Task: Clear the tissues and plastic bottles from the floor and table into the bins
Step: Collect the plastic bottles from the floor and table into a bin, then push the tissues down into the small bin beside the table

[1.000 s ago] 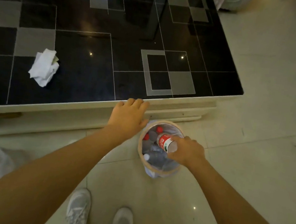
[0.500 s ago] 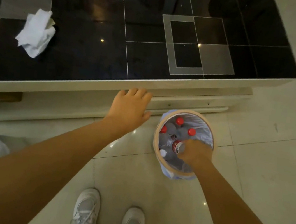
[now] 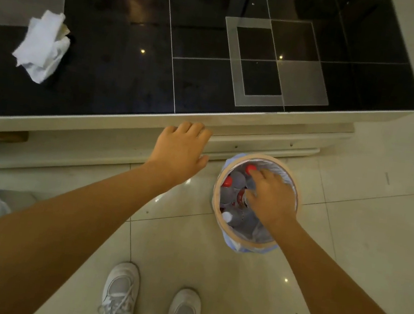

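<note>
Table point(image 3: 231, 123): black glass top, bin point(image 3: 220, 227) just below.
Tissue point(image 3: 43, 45): soft, light; pinch crumpled middle.
Left hand point(image 3: 178, 153): fingers relaxed, empty.
Right hand point(image 3: 271, 199): spread over bottles point(image 3: 237, 180).

— How is the light?
— Dim and warm. Small ceiling-lamp glints dot the glossy black table point(image 3: 112, 70) and the pale floor tiles point(image 3: 361, 256).
— Sharpness?
— Soft throughout; wide-angle bending bows the table's front edge, and the forearms smear toward the lower corners.
</note>
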Motion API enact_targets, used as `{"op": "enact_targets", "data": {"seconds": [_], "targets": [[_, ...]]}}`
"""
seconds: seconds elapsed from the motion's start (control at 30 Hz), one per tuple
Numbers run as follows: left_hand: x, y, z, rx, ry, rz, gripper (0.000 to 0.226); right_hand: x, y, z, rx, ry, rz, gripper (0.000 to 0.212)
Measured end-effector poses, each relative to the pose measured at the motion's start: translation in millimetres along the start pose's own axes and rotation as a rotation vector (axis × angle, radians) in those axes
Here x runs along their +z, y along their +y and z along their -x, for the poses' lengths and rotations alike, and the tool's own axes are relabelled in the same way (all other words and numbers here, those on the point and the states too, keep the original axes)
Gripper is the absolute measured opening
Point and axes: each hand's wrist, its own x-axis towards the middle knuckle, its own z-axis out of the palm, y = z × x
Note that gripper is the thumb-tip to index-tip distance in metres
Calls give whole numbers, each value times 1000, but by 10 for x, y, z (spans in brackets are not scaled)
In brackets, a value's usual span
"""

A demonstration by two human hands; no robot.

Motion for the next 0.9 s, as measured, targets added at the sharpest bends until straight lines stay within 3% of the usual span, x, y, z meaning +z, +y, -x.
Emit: {"op": "enact_targets", "data": {"seconds": [0.13, 0.23, 0.53, 0.9], "targets": [[-307, 11, 20, -24, 30, 2, 51, -502, -155, 87, -69, 166, -88, 31], [-554, -86, 99, -40, 43, -11, 54, -873, -272, 135, -98, 217, -128, 35], [-1337, -883, 616, -233, 107, -34, 57, -1721, -888, 146, -185, 237, -79, 57], [-1817, -2279, 1198, -401, 148, -54, 58, -2349, -2495, -266, -317, 244, 32, 63]]}}
